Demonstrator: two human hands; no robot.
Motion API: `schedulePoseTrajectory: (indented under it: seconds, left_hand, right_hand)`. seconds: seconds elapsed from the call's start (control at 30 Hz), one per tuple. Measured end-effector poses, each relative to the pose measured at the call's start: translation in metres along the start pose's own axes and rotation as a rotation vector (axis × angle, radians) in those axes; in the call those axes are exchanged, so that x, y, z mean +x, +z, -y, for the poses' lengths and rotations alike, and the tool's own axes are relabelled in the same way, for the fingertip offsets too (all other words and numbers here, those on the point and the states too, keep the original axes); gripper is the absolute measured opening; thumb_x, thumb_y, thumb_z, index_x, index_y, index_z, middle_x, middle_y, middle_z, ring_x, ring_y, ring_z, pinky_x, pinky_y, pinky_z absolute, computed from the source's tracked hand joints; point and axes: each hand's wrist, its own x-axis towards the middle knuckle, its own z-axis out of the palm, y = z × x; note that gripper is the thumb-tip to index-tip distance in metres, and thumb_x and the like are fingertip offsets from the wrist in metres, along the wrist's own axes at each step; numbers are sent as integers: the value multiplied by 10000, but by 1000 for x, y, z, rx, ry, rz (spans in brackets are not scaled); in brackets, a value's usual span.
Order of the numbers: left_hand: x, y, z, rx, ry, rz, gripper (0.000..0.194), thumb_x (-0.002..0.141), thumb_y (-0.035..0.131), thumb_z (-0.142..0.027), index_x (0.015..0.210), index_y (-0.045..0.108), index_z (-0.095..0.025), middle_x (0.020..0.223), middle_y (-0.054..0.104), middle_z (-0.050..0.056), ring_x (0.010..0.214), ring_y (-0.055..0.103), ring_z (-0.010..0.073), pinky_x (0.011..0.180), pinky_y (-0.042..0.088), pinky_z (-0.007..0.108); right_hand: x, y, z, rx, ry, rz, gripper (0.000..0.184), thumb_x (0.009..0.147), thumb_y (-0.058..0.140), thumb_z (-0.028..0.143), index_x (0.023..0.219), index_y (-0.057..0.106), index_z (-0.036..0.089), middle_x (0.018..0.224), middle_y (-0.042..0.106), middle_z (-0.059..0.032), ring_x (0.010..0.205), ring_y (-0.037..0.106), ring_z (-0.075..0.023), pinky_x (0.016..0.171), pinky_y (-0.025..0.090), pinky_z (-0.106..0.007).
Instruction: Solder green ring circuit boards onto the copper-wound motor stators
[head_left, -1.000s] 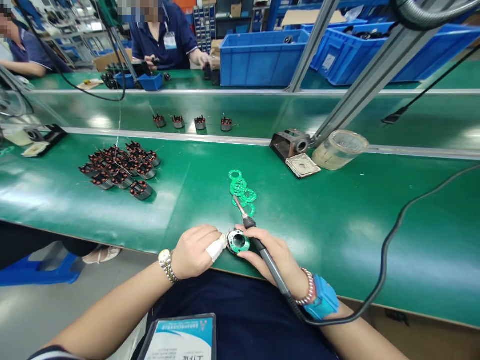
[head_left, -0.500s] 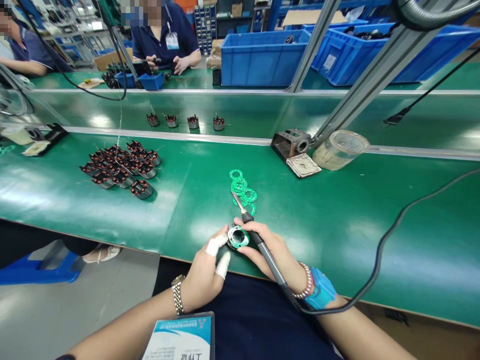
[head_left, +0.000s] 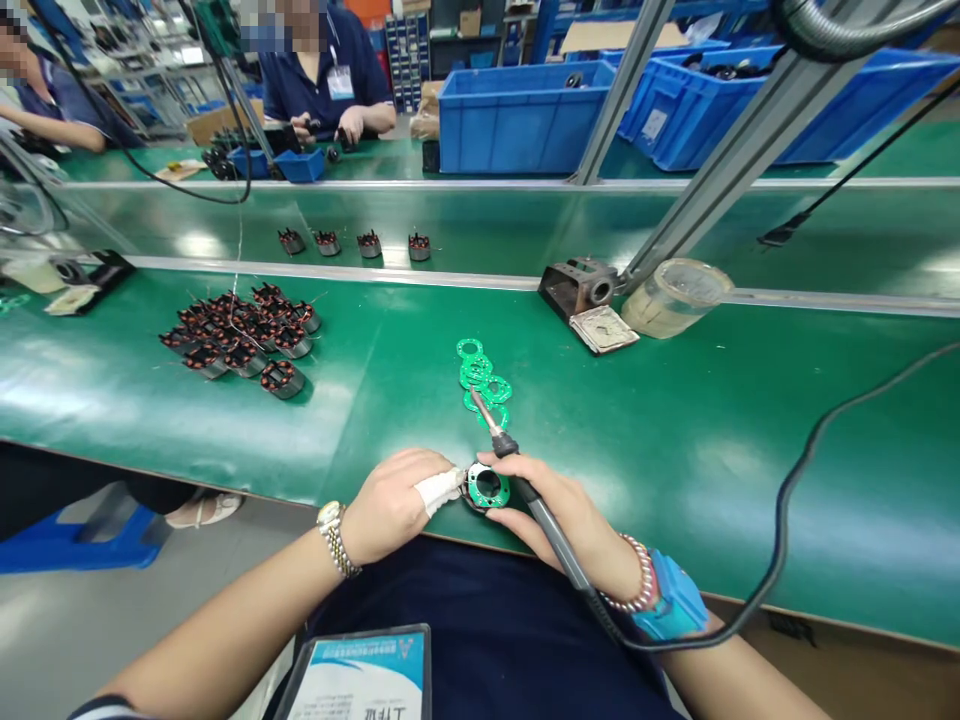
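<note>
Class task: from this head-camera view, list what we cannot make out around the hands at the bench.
Head view:
- Underside of the round part with the green ring: hidden by the part itself, the left hand and the right hand.
- Tip of the soldering iron: too small to judge its state.
- Card at the chest: cut off by the bottom edge, print too small.
- Inside of the nearest blue crate: hidden by its front wall.

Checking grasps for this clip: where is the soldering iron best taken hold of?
By its black handle, from above and behind, as the right hand does: it slants back toward the person, the bare metal tip points away, and the cord leaves the rear end.
</note>
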Motion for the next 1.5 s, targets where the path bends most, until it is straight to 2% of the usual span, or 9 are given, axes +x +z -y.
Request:
schedulePoseTrajectory:
  seconds: [0.17,0.4,0.53,0.7,0.87,1.0,1.17,1.3,1.5]
  left_hand:
    - [9,-8,6,-67,66,80,175,872,429,-160,900,602,-158,839,678,84,757,620,163,709,511,307]
    - [12,11,-17,-105,-354,-58,150,780,515,-160,639,568,-165,580,581,14,519,546,118,496,463,227]
    - [-1,22,-30,-67,-381,-184,148,802,482,-134,875,607,-167,776,649,66,713,614,166,658,527,293]
    - [-16,29,-37,-59,-322,-58,416,794,435,-67,1200,454,-155,1188,557,143,1149,497,236,963,438,418]
    - [-10,32,-37,-127,-475,-33,534,751,582,-208,1237,364,-177,1197,549,149,1079,555,257,888,491,428]
    - [5,22,-10,-33,-479,11,595,715,648,-248,1247,388,-191,1073,604,123,957,604,261,829,501,434]
    - [42,-1,69,150,-631,-130,631,688,692,-238,1250,413,-170,1086,605,128,991,589,278,863,473,438]
    - [74,-10,121,191,-703,-204,630,716,664,-192,1276,380,-131,1182,563,177,1059,570,293,905,455,437]
    - [71,-20,129,276,-668,-181,661,712,654,-189,1295,353,-110,1323,437,195,1224,429,279,1000,388,416]
  right_hand:
    - [0,0,0,6,-10,-2,317,832,538,164,1120,414,214,1098,611,-100,988,618,-169,841,520,-283]
    - [-1,6,4,-41,2,-69,270,837,522,180,1091,439,212,1064,629,-103,966,628,-185,818,532,-293]
    - [-3,10,7,-78,37,-123,288,834,522,175,1107,441,219,1081,624,-101,978,623,-190,845,526,-306]
    - [-6,13,7,-104,39,-155,261,835,521,176,1084,454,221,1096,620,-102,1006,612,-198,861,520,-318]
    - [-4,15,10,-92,31,-115,296,833,540,219,1109,437,202,1130,604,-125,1039,599,-205,870,517,-312]
    - [5,0,4,-158,24,-141,313,843,537,273,1125,418,207,1170,592,-135,1055,593,-215,870,519,-327]
    - [26,-29,-23,-331,107,-273,273,852,516,271,1105,431,212,1130,616,-124,946,649,-219,820,540,-341]
    - [45,-31,-50,-402,65,-228,291,849,505,294,1114,440,194,1127,608,-138,925,654,-234,790,547,-359]
    - [57,-11,-83,-417,9,-156,292,858,457,304,1119,451,172,1062,625,-141,886,658,-252,737,559,-377]
